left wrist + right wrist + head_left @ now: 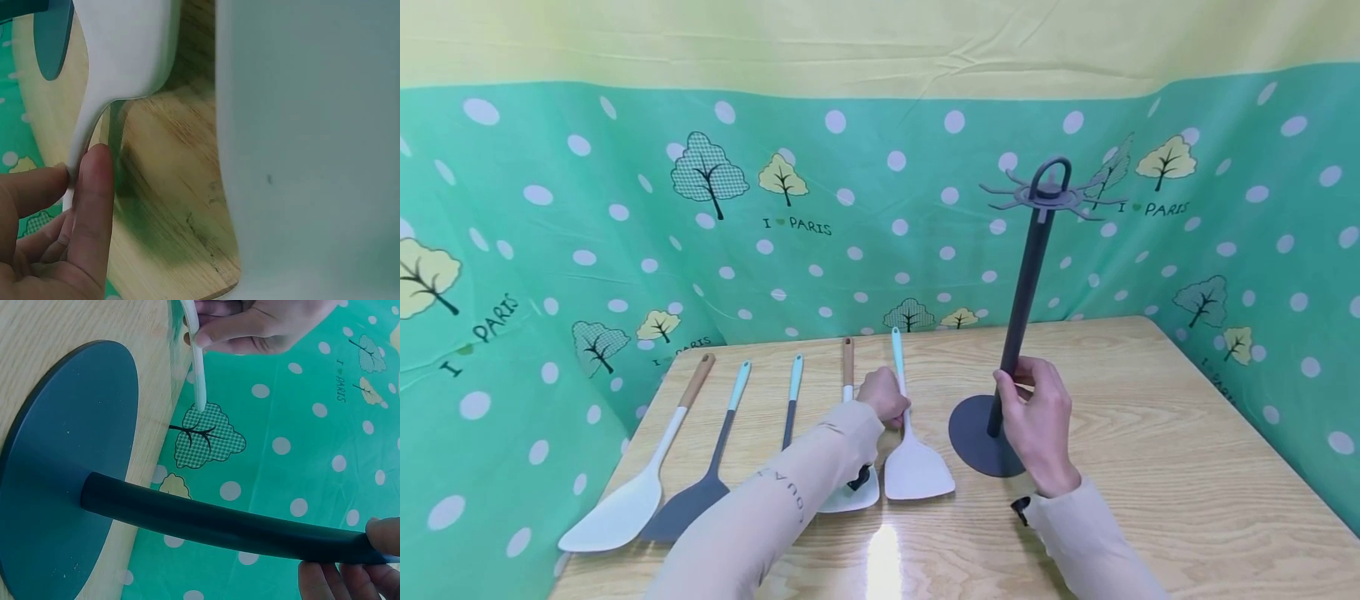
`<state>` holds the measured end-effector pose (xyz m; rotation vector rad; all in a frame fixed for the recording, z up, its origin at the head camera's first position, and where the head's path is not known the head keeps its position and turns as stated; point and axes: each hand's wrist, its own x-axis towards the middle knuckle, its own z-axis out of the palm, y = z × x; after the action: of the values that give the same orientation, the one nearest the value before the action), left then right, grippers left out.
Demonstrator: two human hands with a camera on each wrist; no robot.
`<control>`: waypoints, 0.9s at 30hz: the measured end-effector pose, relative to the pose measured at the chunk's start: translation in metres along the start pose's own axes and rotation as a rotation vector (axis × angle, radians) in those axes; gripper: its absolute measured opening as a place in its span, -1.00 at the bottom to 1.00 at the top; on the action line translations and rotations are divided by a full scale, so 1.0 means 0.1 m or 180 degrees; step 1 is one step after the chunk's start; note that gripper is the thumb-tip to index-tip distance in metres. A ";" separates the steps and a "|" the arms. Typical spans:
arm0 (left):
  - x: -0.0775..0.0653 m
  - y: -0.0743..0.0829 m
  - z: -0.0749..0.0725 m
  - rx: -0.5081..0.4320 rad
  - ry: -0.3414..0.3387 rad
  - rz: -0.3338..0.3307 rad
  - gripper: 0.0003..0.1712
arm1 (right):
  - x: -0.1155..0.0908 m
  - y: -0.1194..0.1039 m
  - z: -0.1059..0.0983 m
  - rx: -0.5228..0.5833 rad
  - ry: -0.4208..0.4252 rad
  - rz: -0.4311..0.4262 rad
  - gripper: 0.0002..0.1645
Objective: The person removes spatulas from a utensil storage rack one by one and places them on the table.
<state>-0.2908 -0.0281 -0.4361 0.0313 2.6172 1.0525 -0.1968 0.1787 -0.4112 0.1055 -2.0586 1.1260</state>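
In the head view, my left hand pinches the neck of a white turner with a light-blue handle. The left wrist view shows thumb and fingertips on that thin neck, beneath the broad white head. Farther right, my right hand holds the pole of a dark utensil stand, thumb on one side and fingers on the other. The stand leans slightly right, with a round base and a ring of hooks under a loop on top. Whether the turner is fully off the table cannot be told.
Left of my hands lie a white spatula with a wooden handle, a dark turner and another blue-handled utensil, partly behind my sleeve. A wooden-handled white turner is under my left forearm. A polka-dot curtain backs the wooden table.
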 end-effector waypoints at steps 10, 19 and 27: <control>0.01 0.00 0.03 0.0051 0.0032 -0.0067 -0.81 | 0.01 0.00 0.00 -0.0013 -0.0003 0.0017 -0.78; 0.00 -0.02 0.02 0.0130 0.0078 -0.0110 -0.80 | 0.00 0.00 0.00 -0.0027 0.0002 0.0015 -0.79; -0.01 -0.02 0.03 0.0182 0.0067 -0.0068 -0.77 | 0.00 0.00 0.01 -0.0033 0.0002 0.0018 -0.79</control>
<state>-0.2890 -0.0276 -0.4397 0.0054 2.6601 0.9758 -0.1973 0.1781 -0.4115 0.0944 -2.0651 1.1185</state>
